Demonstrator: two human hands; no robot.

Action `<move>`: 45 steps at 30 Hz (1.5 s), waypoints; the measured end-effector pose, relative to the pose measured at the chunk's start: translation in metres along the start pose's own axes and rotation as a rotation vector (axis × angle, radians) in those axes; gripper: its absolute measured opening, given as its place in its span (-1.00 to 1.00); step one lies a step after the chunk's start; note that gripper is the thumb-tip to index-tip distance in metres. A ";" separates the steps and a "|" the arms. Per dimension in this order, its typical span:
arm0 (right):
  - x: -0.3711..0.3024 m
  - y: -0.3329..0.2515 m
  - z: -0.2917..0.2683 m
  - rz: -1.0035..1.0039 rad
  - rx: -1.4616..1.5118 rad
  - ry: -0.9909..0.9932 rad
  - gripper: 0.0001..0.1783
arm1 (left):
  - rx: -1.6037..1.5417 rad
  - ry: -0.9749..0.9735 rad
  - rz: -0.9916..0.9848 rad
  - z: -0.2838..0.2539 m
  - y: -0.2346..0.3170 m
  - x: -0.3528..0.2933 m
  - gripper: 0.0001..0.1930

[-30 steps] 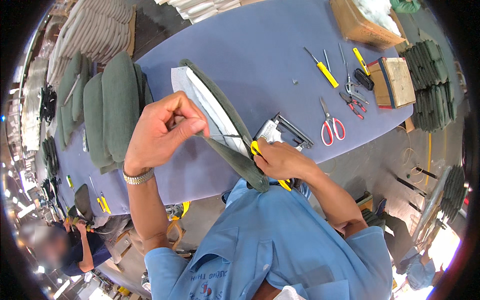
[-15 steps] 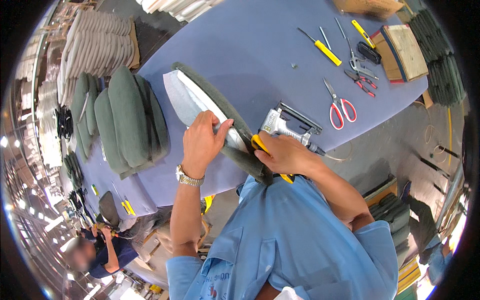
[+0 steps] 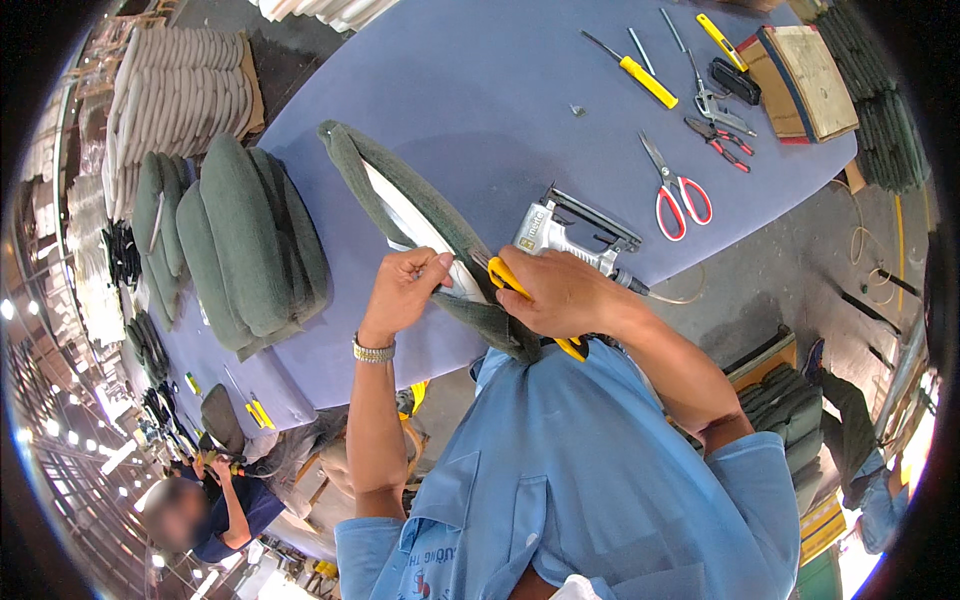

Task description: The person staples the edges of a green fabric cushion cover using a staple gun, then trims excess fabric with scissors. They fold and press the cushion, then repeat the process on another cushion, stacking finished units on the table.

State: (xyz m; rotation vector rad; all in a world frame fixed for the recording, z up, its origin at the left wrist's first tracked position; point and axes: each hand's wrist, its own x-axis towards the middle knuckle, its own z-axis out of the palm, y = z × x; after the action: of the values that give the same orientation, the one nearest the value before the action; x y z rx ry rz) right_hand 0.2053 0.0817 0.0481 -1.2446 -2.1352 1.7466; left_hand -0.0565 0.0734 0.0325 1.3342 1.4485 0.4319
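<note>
A long padded piece covered in dark green fabric (image 3: pixel 425 195) lies slantwise before me, its lower end against my shirt. A white inner panel (image 3: pixel 395 207) shows through the gap between its two fabric edges. My left hand (image 3: pixel 405 290) is closed, thumb against curled fingers, pinching the near left edge of the cover. My right hand (image 3: pixel 560 290) grips yellow-handled pliers (image 3: pixel 508 278), whose metal tip points at the gap near my left thumb. Just beyond that hand lies a silver staple gun (image 3: pixel 550 230) with a hose attached.
Red-handled scissors (image 3: pixel 682 200), red-handled pliers (image 3: pixel 720 145), a yellow screwdriver (image 3: pixel 648 82), a yellow cutter (image 3: pixel 722 42) and an air blow gun (image 3: pixel 712 110) lie at the right. Green padded pieces (image 3: pixel 250 240) are stacked left. A co-worker (image 3: pixel 225 510) works at lower left.
The pale sheet that stuck out on the left side is out of sight, and green fabric now lines that edge. My left hand has closed tighter; the pliers' tip now shows.
</note>
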 end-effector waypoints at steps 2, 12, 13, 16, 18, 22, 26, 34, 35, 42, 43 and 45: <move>0.005 -0.002 0.000 0.003 -0.013 -0.019 -0.61 | -0.046 -0.010 -0.031 -0.001 -0.002 0.000 -0.60; 0.020 -0.005 0.003 -0.028 -0.151 -0.032 -0.62 | -0.091 -0.045 -0.057 -0.004 -0.008 0.004 -0.62; 0.021 -0.005 0.003 -0.021 -0.140 -0.066 -0.61 | -0.099 -0.049 -0.058 -0.004 -0.010 0.004 -0.62; 0.025 -0.007 -0.003 -0.013 -0.118 -0.159 -0.59 | -0.052 -0.054 -0.076 -0.007 -0.015 0.006 -0.59; 0.025 -0.008 -0.005 -0.028 -0.118 -0.206 -0.57 | -0.063 -0.067 -0.093 -0.008 -0.013 0.005 -0.59; 0.019 -0.012 -0.008 0.000 -0.115 -0.280 -0.55 | -0.071 -0.078 -0.086 -0.007 -0.004 0.006 -0.60; 0.009 -0.008 -0.001 0.033 -0.140 -0.316 -0.53 | -0.167 -0.093 -0.079 -0.008 -0.018 0.009 -0.63; -0.021 -0.009 0.002 0.108 -0.026 -0.388 -0.54 | -0.371 -0.083 -0.130 -0.009 -0.022 0.007 -0.63; -0.022 -0.009 0.001 0.119 -0.024 -0.415 -0.52 | -0.386 -0.071 -0.115 -0.009 -0.022 0.006 -0.65; -0.037 -0.006 0.001 0.100 -0.074 -0.512 -0.50 | -0.520 -0.015 -0.081 -0.004 -0.023 0.002 -0.65; -0.039 -0.003 0.003 0.072 -0.073 -0.492 -0.53 | -0.549 -0.012 -0.061 -0.004 -0.025 0.002 -0.64; -0.046 0.005 0.010 0.013 -0.071 -0.449 -0.59 | -0.544 -0.003 -0.063 -0.003 -0.024 0.001 -0.63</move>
State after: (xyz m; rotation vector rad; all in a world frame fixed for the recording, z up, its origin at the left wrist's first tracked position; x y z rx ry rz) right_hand 0.2320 0.0446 0.0588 -0.9477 -2.4394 2.1394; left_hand -0.0705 0.0675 0.0136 0.8494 1.2454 0.7218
